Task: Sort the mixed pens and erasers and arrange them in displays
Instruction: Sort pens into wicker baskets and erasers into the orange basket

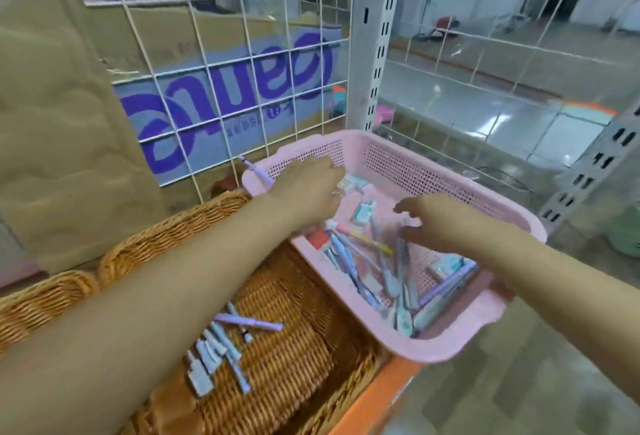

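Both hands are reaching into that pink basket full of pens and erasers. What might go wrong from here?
1. The pink basket looks tilted, one end resting on the wicker basket; pressing inside could tip or slide it.
2. A purple pen lies across its far rim beside the left hand; a nudge could knock it out.
3. Pens and erasers lie tangled under the right hand, so a grab may take both kinds.

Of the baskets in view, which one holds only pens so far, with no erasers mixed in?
The brown woven wicker basket under the left forearm: only pens lie in it. The pink perforated plastic basket beside it, where both hands reach, holds pens and erasers mixed.
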